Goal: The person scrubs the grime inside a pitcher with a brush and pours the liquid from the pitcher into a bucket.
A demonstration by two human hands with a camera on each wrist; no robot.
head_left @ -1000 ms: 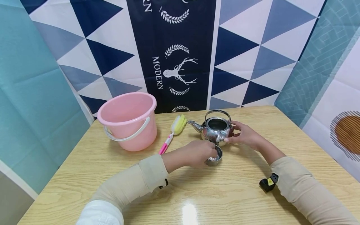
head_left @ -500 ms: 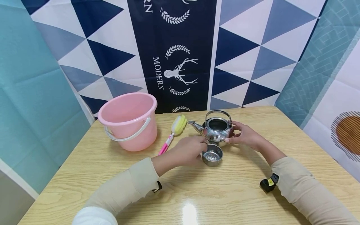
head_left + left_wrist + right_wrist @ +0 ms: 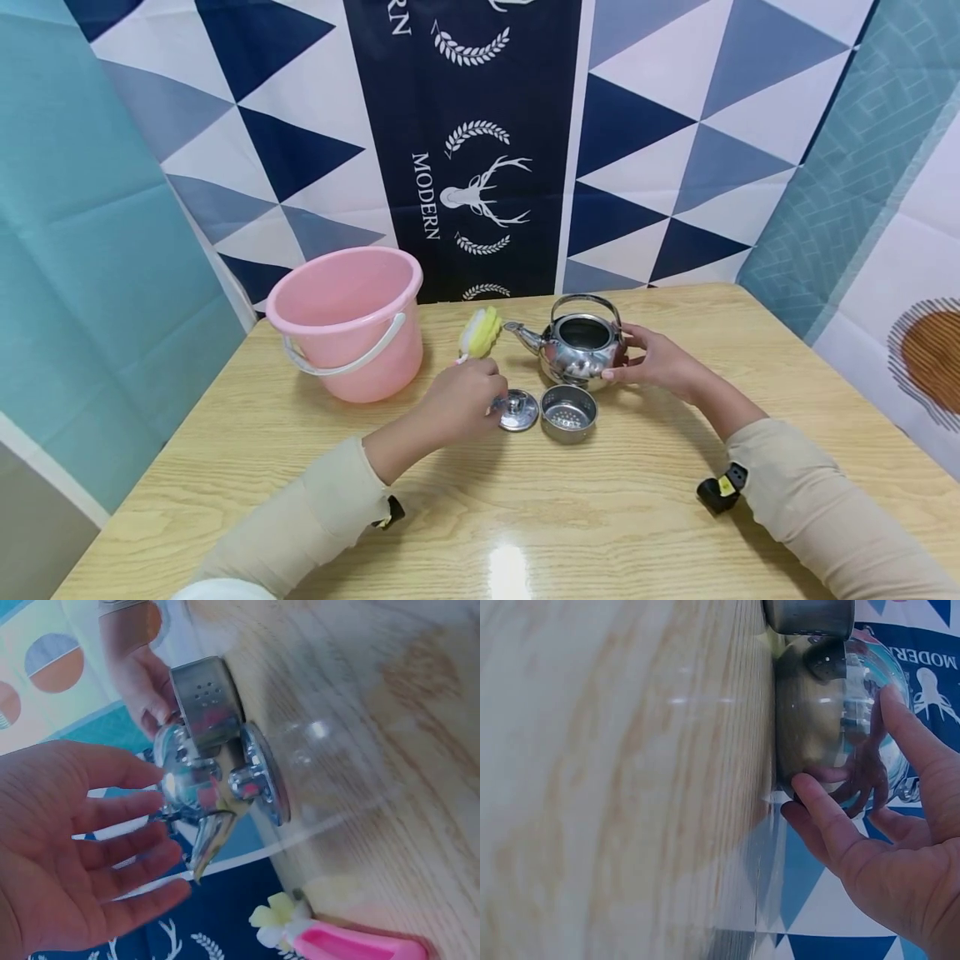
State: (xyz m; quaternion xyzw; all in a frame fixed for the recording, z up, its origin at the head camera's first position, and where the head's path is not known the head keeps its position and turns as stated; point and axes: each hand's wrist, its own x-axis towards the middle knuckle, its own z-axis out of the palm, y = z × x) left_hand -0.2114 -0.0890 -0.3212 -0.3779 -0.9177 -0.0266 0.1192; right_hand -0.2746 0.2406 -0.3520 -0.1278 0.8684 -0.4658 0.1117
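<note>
Two hands in the head view: the right hand (image 3: 654, 365) grips the side of a kettle (image 3: 573, 363) on the table (image 3: 637, 517), behind a metal cup (image 3: 567, 431); the left hand (image 3: 463, 402) is beside a lid (image 3: 519, 410). Left wrist: the left hand is relaxed, fingers spread. Right wrist: fingers curve against the kettle.

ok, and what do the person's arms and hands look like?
Left hand and right hand both ungloved. Left sleeve and right sleeve plain beige. Small black device with yellow marking at each cuff: left device, right device. White cloth near the left elbow.
</note>
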